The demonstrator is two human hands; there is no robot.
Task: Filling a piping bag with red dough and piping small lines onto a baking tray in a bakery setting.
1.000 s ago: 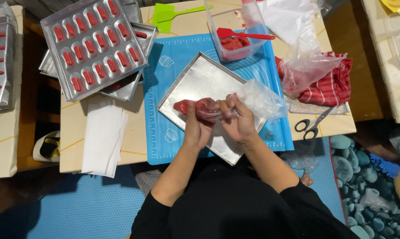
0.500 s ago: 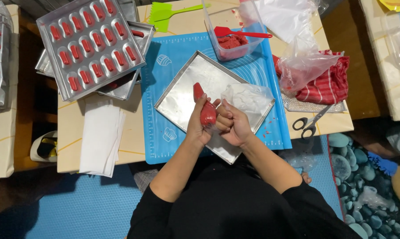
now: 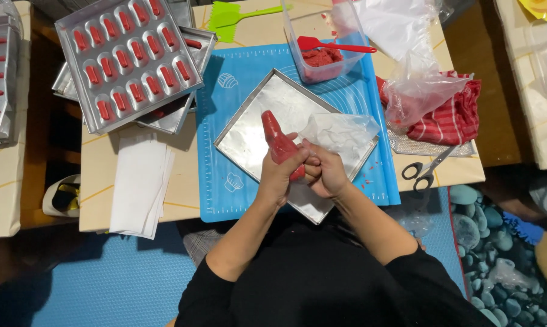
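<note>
A: Since half a second ago the red piping bag (image 3: 279, 142) has hardly moved; it stays raised with the tip pointing away, and the hands only closed a little more at its base.

B: Who holds it, and how?

A: The left hand (image 3: 280, 175) is wrapped around the filled lower part, grasping it firmly. The right hand (image 3: 325, 174) is clenched on the loose plastic tail (image 3: 341, 132), I think to twist it so the paste is pushed toward the tip.

B: Where is it exactly?

A: Above the bare metal tray (image 3: 258, 124), which lies on the blue mat (image 3: 225, 91) on the worktop (image 3: 101, 200); drips would fall in the tray.

B: How many things do you count?

A: One red spatula (image 3: 331, 45) in one clear tub (image 3: 322, 57), one green brush (image 3: 240, 13), one pair of scissors (image 3: 423, 171), one striped cloth (image 3: 449, 118). The mould tray (image 3: 128, 57) at the left shows about eighteen red-filled cavities.
</note>
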